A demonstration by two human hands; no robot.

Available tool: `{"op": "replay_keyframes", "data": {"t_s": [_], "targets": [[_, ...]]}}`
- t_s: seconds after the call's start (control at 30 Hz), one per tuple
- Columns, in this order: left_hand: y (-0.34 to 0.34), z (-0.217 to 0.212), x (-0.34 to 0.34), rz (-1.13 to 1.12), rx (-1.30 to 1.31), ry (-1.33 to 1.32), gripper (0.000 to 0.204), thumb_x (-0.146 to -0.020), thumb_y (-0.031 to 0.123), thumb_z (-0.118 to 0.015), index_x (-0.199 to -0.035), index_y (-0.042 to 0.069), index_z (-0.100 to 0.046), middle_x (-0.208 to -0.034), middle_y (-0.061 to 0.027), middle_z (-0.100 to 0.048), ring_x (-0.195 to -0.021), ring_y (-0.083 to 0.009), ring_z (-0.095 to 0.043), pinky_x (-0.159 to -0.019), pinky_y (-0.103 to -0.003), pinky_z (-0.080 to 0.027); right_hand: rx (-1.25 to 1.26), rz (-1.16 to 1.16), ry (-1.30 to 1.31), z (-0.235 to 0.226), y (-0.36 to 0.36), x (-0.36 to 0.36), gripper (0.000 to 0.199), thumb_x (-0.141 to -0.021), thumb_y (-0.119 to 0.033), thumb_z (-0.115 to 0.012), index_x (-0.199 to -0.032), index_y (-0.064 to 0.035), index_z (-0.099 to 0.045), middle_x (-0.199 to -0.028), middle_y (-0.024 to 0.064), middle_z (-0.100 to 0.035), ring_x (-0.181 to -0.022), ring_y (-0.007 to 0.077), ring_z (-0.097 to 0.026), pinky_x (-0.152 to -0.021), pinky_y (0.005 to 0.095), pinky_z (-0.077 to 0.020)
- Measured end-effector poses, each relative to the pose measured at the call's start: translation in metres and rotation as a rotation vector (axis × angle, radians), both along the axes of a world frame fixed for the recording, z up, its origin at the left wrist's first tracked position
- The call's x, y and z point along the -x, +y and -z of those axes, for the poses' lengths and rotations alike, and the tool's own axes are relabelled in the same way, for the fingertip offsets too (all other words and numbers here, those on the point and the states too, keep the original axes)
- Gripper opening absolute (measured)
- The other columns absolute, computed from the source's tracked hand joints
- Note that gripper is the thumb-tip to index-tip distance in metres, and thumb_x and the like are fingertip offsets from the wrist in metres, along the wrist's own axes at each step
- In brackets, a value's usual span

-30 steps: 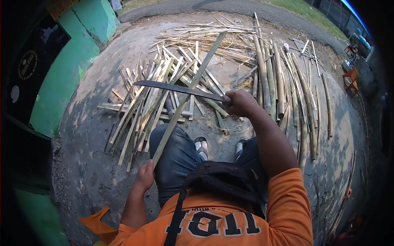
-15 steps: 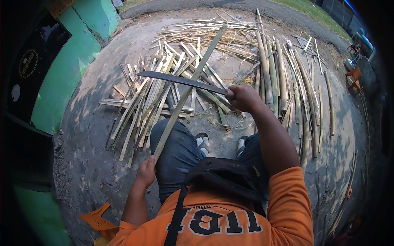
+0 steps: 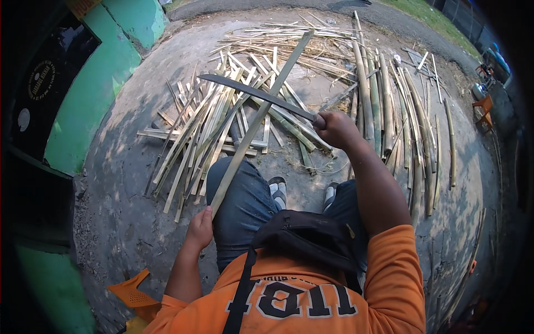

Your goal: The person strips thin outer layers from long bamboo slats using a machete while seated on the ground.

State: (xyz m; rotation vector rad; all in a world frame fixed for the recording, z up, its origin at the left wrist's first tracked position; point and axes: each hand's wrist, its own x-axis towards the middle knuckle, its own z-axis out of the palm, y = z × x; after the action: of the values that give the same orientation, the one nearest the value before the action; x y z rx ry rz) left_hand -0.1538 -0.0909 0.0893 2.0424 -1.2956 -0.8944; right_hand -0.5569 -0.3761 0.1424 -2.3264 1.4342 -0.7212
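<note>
The left hand (image 3: 199,228) grips the near end of a long pale split bamboo strip (image 3: 260,117) that slants away over the left knee. The right hand (image 3: 336,128) is closed on the handle of a long dark machete (image 3: 256,94), its blade crossing the strip, apparently touching. Behind lie scattered bamboo slats (image 3: 206,128) and thicker bamboo poles (image 3: 384,100) on bare ground.

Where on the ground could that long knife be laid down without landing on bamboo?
Bare concrete ground lies left of the heap of split bamboo strips, toward the green wall. Ahead of the sandalled feet and on the right, bamboo poles crowd everything.
</note>
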Motion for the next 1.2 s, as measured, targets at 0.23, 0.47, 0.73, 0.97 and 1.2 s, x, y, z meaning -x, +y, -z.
{"op": "replay_keyframes", "data": {"t_s": [0.23,0.47,0.73,0.97,1.2], "targets": [[0.002,-0.013,-0.001,-0.032,-0.222,0.058,0.061,-0.112,0.045,-0.036,-0.120,-0.006,-0.068,-0.098,-0.0256,-0.072,-0.097,-0.0382,-0.071,-0.087,-0.042,-0.051,0.059,-0.159,0.202,-0.021,0.019,-0.019,0.018,-0.090,-0.026,-0.067,-0.090,-0.0090,-0.074,-0.083,0.0227,-0.070,-0.080,0.0448,-0.068,-0.073,0.0525,-0.0558],[0.005,0.000,-0.003,0.011,-0.045,0.003,0.061,-0.112,0.046,-0.037,-0.113,-0.006,-0.069,-0.079,-0.0140,-0.065,-0.078,-0.0248,-0.064,-0.076,-0.040,-0.050,0.014,0.014,0.002,-0.005,0.000,0.007,0.018,-0.092,-0.025,-0.063,-0.091,-0.0104,-0.074,-0.087,0.0214,-0.071,-0.085,0.0437,-0.069,-0.075,0.0530,-0.0546],[0.006,-0.005,-0.005,-0.025,-0.079,0.166,0.061,-0.111,0.048,-0.037,-0.099,-0.004,-0.067,-0.067,-0.0036,-0.053,-0.064,-0.0155,-0.053,-0.060,-0.036,-0.042,0.088,-0.132,0.104,-0.007,0.009,-0.017,0.022,-0.093,-0.027,-0.064,-0.085,-0.0067,-0.067,-0.075,0.0222,-0.064,-0.074,0.0463,-0.064,-0.066,0.0534,-0.0511],[0.000,-0.003,-0.004,-0.025,-0.100,0.163,0.060,-0.111,0.047,-0.038,-0.099,-0.003,-0.067,-0.067,-0.0039,-0.055,-0.065,-0.0144,-0.054,-0.060,-0.035,-0.042,0.054,0.016,0.017,-0.002,-0.001,-0.001,0.018,-0.093,-0.026,-0.066,-0.093,-0.0087,-0.073,-0.082,0.0211,-0.070,-0.080,0.0441,-0.068,-0.073,0.0544,-0.0537],[0.007,0.000,-0.012,-0.021,-0.123,0.136,0.060,-0.111,0.047,-0.037,-0.104,-0.004,-0.068,-0.069,-0.0067,-0.058,-0.066,-0.0182,-0.057,-0.063,-0.038,-0.045,0.049,-0.185,0.219,-0.020,0.014,-0.022,0.014,-0.089,-0.026,-0.069,-0.089,-0.0119,-0.072,-0.078,0.0199,-0.069,-0.079,0.0437,-0.068,-0.072,0.0542,-0.0541]]}}
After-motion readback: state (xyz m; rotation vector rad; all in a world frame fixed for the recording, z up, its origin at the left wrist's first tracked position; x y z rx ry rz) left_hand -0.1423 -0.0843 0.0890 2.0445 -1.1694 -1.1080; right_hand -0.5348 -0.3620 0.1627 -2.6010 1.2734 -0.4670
